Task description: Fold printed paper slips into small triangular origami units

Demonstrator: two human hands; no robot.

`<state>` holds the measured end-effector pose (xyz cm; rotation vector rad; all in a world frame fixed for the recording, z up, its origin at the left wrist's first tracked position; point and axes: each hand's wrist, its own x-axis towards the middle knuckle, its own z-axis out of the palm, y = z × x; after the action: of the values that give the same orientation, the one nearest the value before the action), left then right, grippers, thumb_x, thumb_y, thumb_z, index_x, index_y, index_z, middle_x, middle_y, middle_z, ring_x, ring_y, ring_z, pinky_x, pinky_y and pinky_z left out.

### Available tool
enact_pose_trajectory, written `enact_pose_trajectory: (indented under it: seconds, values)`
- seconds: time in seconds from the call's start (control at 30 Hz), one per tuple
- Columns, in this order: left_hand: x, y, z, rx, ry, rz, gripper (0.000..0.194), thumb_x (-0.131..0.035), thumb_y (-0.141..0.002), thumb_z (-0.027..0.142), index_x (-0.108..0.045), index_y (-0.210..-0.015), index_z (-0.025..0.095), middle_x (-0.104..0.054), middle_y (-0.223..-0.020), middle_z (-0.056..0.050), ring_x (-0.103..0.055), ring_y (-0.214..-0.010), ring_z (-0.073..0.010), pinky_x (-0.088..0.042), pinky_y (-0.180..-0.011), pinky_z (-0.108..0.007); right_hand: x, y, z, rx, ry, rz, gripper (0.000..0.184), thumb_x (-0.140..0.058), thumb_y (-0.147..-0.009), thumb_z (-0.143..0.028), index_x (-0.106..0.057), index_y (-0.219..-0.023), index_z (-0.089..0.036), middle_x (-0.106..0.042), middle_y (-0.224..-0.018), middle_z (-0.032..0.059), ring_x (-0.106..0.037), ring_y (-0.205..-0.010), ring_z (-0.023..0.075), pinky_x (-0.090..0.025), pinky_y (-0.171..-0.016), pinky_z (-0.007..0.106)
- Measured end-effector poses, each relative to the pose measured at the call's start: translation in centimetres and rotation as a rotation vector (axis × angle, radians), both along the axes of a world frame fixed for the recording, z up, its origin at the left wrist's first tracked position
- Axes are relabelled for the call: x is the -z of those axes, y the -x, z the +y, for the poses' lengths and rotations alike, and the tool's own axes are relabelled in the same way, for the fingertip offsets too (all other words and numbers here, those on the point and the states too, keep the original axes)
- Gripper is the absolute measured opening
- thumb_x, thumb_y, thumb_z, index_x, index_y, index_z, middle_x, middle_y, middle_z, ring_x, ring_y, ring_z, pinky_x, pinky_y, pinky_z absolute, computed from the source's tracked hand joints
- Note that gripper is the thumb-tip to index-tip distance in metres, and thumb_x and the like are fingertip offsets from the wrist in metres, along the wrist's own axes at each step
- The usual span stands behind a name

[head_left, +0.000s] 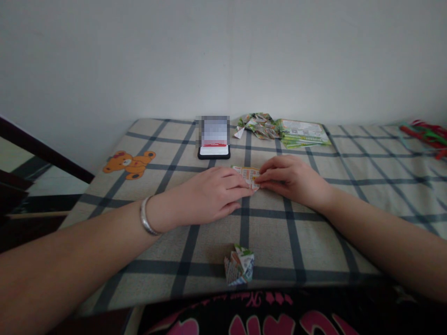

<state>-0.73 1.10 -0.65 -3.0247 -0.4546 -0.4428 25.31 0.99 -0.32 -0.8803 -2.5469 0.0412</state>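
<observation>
Paper, head view: small printed piece (250,175) on the cloth between the hands; left end hidden under left fingers, right edge partly behind right fingertips; full outline and folds cannot be made out.
Print: too small to read.
Device beyond the grip: dark-edged device (214,150), upper part blurred into blocks; white lower part and red band show.
Right edge of view: red and green item (426,135), blurred, cut off; kind unclear.
Forearms: both cut off by the frame; bracelet (149,218) on left wrist.
Look of the piece: pale, with orange-toned printed blocks, greenish upper edge; lies low, close to the cloth.
Left hand: left hand (216,193) palm down, fingers stretched over the piece, thumb apart from them; not closed.
Right hand: right hand (296,184) with fingertips drawn together at the piece's right edge, touching; pinch or mere press, cannot tell.
Nearer the body than the grip: folded paper shape (240,265), many-cornered, white, green and orange.
Beyond the grip, to the right of the device: bunch of folded papers (260,126), just beside a stack of printed sheets (305,132).
Left of the grip: orange bear figure (129,164), flat on the checked cloth (209,246).
In the way: left fingers cover most of the piece's near left side.
</observation>
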Motion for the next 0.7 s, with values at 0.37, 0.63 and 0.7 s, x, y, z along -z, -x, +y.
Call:
enact_pose_trajectory:
  seconds: [0.37,0.63,0.7]
  values:
    - [0.35,-0.19,0.12,0.023,-0.026,-0.015,0.036,-0.055,-0.091,0.025,-0.058,-0.127,0.019,-0.060,-0.132,-0.007,-0.054,-0.120,-0.0236,-0.043,-0.105,-0.042,0.07,0.02,-0.10,0.016,0.023,-0.018,0.018,-0.059,-0.091,-0.031,-0.075,-0.098,-0.024,-0.070,-0.100,0.0071,-0.061,-0.088,0.0194,-0.045,-0.079,0.035]
    - [0.37,-0.18,-0.11,-0.022,-0.014,0.011,0.038,-0.055,-0.091,0.029,-0.056,-0.129,0.020,-0.059,-0.134,-0.006,-0.052,-0.124,-0.0252,-0.040,-0.107,-0.043,-0.02,0.11,-0.24,0.004,-0.039,-0.026,0.019,-0.060,-0.091,-0.030,-0.075,-0.097,-0.023,-0.069,-0.099,0.0071,-0.060,-0.086,0.0190,-0.045,-0.078,0.034]
    - [0.29,-0.24,-0.23,-0.031,-0.014,0.010,0.038,-0.055,-0.091,0.029,-0.057,-0.128,0.020,-0.060,-0.133,-0.006,-0.051,-0.124,-0.0254,-0.040,-0.107,-0.043,-0.20,0.19,-0.43,-0.020,-0.079,-0.031,0.018,-0.059,-0.091,-0.029,-0.075,-0.097,-0.022,-0.070,-0.098,0.0071,-0.059,-0.086,0.0192,-0.046,-0.076,0.034]
